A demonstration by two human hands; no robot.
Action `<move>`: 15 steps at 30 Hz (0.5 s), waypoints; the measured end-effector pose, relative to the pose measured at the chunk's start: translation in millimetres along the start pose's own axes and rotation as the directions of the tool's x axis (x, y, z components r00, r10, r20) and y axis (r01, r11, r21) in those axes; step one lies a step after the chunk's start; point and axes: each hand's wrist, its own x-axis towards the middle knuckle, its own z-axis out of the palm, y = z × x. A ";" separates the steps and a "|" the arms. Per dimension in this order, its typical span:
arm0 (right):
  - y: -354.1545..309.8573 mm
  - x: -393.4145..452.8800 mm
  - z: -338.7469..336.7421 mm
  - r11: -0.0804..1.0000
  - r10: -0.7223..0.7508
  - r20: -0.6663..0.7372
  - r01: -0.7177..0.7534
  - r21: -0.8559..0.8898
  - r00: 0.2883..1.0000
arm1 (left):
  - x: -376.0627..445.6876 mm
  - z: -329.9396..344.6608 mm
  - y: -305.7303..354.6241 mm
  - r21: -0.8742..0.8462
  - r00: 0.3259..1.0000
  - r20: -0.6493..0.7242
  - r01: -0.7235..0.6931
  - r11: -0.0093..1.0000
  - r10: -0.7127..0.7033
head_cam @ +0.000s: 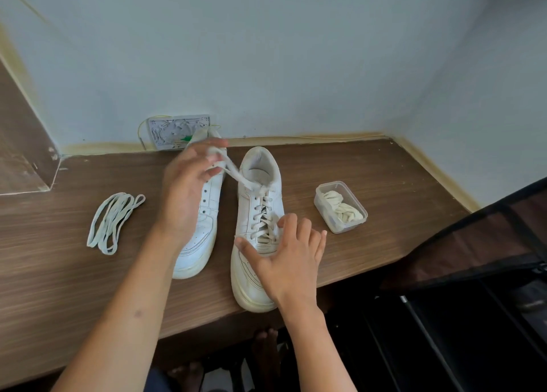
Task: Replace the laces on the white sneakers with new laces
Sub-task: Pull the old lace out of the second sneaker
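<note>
Right hand (291,257) lies spread on the laced sneaker (257,229); left fingers (214,157) seemingly pinch its lace (236,174).

Pale blue-grey wall (266,51) fills the upper frame and meets a second wall (488,101) at a corner, upper right. Yellowish stained trim (310,139) runs along the wall base behind a brown wood-grain tabletop (370,172) spanning the middle. Wall plate (173,131) with exposed parts at upper centre, thin yellow wire looping beside it. Brown wooden panel (20,143) at far left — chipped at its lower edge. Dark fabric rack (479,261) with black frame at lower right. Dark floor below the table edge. Soft, even light — no hard shadows.
</note>
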 end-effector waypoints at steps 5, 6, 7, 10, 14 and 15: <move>-0.2 0.4 0.3 1.000 0.010 0.012 -0.010 0.010 1.000 | 2.5 -18.7 15.7 0.093 0.976 -0.216 0.005 0.996 0.016; -0.5 0.2 0.4 1.000 0.011 0.011 -0.011 0.012 1.000 | 2.0 -22.7 12.5 0.271 0.968 -0.250 0.048 0.961 0.022; -0.8 0.3 0.1 1.000 0.012 0.006 -0.012 0.017 1.000 | 1.0 -26.5 6.9 0.445 0.965 -0.262 0.089 0.891 0.034; 0.3 2.8 -1.4 0.996 0.044 -0.032 -0.041 0.084 0.999 | -3.4 -35.9 -11.2 0.827 0.956 -0.234 0.100 0.553 0.176; 4.1 11.8 -3.0 0.979 0.053 -0.143 -0.024 0.201 0.988 | 0.1 -32.8 -18.7 0.923 0.959 -0.074 -0.038 0.383 0.273; 3.6 14.8 -2.8 0.971 0.041 -0.164 -0.001 0.238 0.986 | 0.6 -28.2 -20.2 0.913 0.968 -0.011 -0.093 0.397 0.251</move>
